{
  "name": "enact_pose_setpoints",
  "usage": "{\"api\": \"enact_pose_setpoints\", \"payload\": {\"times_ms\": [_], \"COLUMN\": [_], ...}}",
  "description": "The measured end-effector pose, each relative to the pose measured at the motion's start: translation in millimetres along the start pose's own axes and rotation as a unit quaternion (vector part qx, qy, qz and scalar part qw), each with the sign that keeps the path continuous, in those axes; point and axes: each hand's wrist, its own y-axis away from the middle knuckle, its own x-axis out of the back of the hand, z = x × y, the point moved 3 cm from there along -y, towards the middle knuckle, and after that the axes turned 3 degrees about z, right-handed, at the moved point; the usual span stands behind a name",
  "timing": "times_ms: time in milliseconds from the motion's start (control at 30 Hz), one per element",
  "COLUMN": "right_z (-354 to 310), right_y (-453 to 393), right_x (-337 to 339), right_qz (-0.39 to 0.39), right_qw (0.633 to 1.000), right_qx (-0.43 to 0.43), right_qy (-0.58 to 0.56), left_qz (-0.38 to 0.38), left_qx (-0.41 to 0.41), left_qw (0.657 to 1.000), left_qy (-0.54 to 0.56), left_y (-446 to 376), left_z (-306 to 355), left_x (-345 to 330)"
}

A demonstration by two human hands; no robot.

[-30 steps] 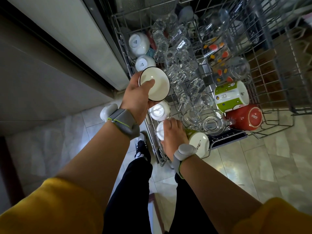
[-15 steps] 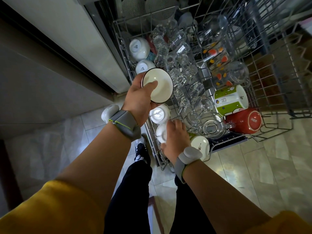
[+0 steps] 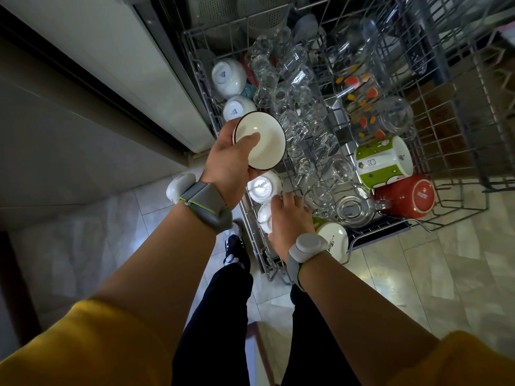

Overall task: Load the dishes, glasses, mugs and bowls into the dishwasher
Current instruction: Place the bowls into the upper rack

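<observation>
while held over the rack: the left hand [image 3: 231, 165] grips a white bowl [image 3: 260, 144] with a dark rim, thumb inside, opening facing up
right hand [image 3: 289, 221]: fingers curled onto a small white cup [image 3: 266, 218] at the near left edge of the rack [image 3: 459, 162]
rack contents: upturned white bowls along the left side, clear glasses [image 3: 301, 107] in the middle rows
right side: a green mug [image 3: 381, 161] lies beside a red mug [image 3: 407, 195]

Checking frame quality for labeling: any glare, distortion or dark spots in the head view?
Head view: wide-angle bending curves the rack wires and door edge; floor tiles show bright sheen; corners and the dishwasher's back fall dark; glasses blend together; white bowl in left hand stays sharp.
</observation>
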Motion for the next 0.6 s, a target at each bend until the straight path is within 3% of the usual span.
{"api": "enact_pose_setpoints", "payload": {"times_ms": [200,333,467,600], "right_z": [-4,3,21,52], "right_y": [-1,11,55,80], "right_x": [-2,0,14,13], "right_qz": [-0.003,0.013,0.090,0.074], "right_qw": [0.999,1.000,0.994,0.997], "right_qx": [0.016,0.025,0.064,0.001], "right_qy": [0.043,0.006,0.014,0.029], "left_qz": [-0.004,0.000,-0.009,-0.019], "left_qx": [-0.004,-0.003,-0.008,0.025], "left_qw": [1.000,1.000,1.000,0.998], "left_qy": [-0.005,-0.010,-0.029,-0.050], "left_y": [-1,-1,-2,1], "left_z": [3,3,3,-6], "left_x": [0,0,-2,-11]}}
